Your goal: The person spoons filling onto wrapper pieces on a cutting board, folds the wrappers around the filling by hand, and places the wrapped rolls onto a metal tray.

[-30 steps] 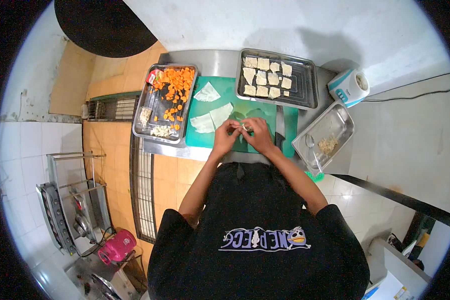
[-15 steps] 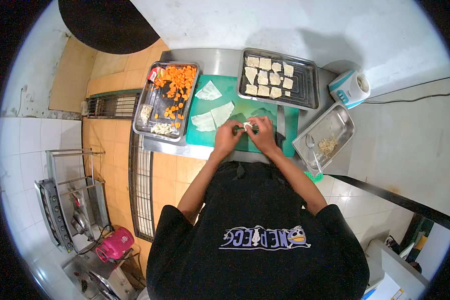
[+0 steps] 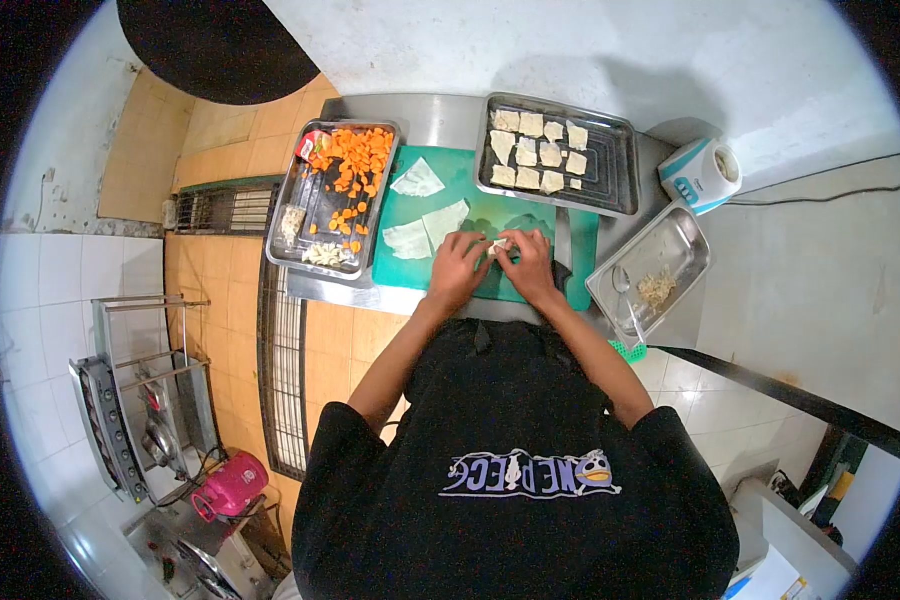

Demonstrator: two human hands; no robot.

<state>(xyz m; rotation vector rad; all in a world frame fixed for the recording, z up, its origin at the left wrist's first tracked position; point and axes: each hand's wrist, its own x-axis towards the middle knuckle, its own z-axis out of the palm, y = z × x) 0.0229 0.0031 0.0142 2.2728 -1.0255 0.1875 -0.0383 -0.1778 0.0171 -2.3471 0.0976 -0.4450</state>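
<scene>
Over the green cutting board (image 3: 398, 285), my left hand (image 3: 456, 268) and my right hand (image 3: 527, 264) meet fingertip to fingertip. Between them they pinch a small pale folded wrapper (image 3: 497, 247); what is inside it is hidden. Thin whitish wrapper sheets lie flat on the board to the left: one sheet (image 3: 417, 178) farther off, and two more (image 3: 444, 221) close to my left hand. A knife (image 3: 563, 235) rests on the board just right of my right hand, its dark handle toward me.
A tray (image 3: 385, 140) of carrot slices and chopped pale pieces stands left. Behind the board, another tray (image 3: 620, 135) carries flat squarish pieces. At right, a steel pan (image 3: 692, 232) holds shredded filling (image 3: 656, 289) and a spoon (image 3: 622, 281); a white-blue container (image 3: 701, 175) stands behind it.
My fingers have shifted slightly around the pale wrapper, and its visible part looks more folded. Both hands have risen a touch in the view; the trays and sheets stay put.
</scene>
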